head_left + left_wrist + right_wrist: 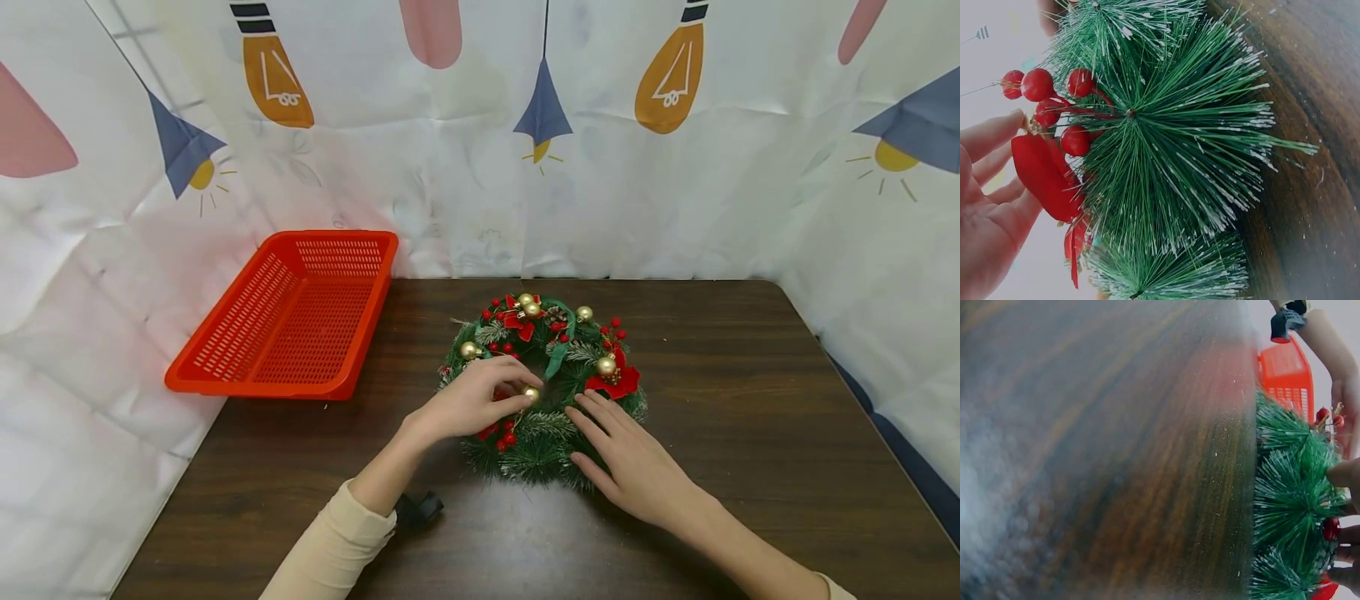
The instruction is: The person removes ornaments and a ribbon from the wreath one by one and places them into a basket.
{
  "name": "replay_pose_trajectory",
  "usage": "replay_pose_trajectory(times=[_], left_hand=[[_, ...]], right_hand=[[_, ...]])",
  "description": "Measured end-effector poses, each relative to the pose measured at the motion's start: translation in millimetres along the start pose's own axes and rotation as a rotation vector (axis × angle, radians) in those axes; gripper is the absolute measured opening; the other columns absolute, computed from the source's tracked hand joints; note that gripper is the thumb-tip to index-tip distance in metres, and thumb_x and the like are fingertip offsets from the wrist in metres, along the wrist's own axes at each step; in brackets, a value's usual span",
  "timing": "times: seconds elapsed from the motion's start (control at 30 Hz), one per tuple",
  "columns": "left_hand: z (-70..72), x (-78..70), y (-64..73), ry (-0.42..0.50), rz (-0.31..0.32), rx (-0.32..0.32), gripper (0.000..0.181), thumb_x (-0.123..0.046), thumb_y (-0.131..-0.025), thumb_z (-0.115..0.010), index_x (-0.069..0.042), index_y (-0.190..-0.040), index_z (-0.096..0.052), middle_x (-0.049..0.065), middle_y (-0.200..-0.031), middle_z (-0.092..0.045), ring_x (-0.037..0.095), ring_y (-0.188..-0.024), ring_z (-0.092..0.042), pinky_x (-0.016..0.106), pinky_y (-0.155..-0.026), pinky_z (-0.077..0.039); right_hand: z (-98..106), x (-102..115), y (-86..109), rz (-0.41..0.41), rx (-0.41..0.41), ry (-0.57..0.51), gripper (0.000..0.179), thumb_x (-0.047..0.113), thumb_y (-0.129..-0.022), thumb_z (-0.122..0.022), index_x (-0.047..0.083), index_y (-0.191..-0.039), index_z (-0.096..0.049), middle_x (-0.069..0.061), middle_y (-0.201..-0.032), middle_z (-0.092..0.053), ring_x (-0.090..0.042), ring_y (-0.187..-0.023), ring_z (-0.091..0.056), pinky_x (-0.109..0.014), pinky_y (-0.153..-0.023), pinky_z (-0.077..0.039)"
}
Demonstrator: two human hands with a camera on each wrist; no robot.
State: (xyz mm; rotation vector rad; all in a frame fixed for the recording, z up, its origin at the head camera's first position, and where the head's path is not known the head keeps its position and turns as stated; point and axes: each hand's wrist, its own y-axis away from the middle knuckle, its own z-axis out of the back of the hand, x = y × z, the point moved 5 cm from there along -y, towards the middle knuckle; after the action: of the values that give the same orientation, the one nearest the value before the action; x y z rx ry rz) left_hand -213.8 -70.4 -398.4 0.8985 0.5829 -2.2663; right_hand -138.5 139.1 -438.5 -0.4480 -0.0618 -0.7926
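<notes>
Right of the red basket [251, 388], a wreath [547, 427] is lying flat while the left hand [474, 396], nearer the basket, is pinching a gold ball [532, 395] and the right hand [628, 460], farther off, is touching the wreath with parted fingers, seemingly steadying it.

no text, label, brand, number or sign can be read in any view.
</notes>
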Motion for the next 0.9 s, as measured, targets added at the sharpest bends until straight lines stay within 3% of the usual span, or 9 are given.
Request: replay_pose_trajectory(times=[0.2, 0.4, 0.63, 0.9], left_hand=[[3.2, 0.1, 3.8, 0.04, -0.009, -0.011, 0.022, -0.016, -0.101, -0.07, -0.013, -0.123, -0.072, -0.008, -0.106, -0.069, 0.006, -0.089, -0.066, 0.027, -0.078, -0.056], [6.3, -1.5, 8.4, 0.094, -0.027, -0.002, 0.023, -0.015, -0.1, -0.071, -0.013, -0.122, -0.072, -0.007, -0.11, -0.07, 0.007, -0.094, -0.067, 0.028, -0.08, -0.057], [8.7, -8.1, 13.3, 0.103, -0.038, 0.014, 0.024, -0.02, -0.1, -0.071, -0.016, -0.124, -0.072, -0.008, -0.108, -0.069, 0.008, -0.074, -0.064, 0.029, -0.071, -0.056], [3.3, -12.4, 12.9, 0.198, -0.037, 0.043, 0.022, -0.015, -0.097, -0.074, -0.013, -0.119, -0.071, -0.005, -0.11, -0.068, 0.009, -0.094, -0.068, 0.028, -0.083, -0.058]], right_hand=[[0, 0, 0.3, -0.013, 0.009, -0.003, 0.064, 0.031, -0.096, -0.075, -0.001, -0.146, -0.053, -0.021, -0.153, -0.046, -0.04, -0.145, -0.038, -0.059, -0.112, -0.037], [0, 0, 0.0, -0.025, 0.027, 0.001, 0.063, 0.031, -0.096, -0.074, -0.001, -0.146, -0.054, -0.021, -0.153, -0.046, -0.039, -0.146, -0.037, -0.057, -0.113, -0.037], [1, 0, -1.0, -0.029, 0.031, -0.01, 0.063, 0.031, -0.096, -0.074, -0.001, -0.146, -0.054, -0.021, -0.153, -0.046, -0.039, -0.146, -0.037, -0.058, -0.112, -0.037], [0, 0, -1.1, -0.031, 0.026, -0.002, 0.063, 0.031, -0.095, -0.075, 0.0, -0.145, -0.055, -0.019, -0.152, -0.048, -0.039, -0.145, -0.038, -0.058, -0.111, -0.038]])
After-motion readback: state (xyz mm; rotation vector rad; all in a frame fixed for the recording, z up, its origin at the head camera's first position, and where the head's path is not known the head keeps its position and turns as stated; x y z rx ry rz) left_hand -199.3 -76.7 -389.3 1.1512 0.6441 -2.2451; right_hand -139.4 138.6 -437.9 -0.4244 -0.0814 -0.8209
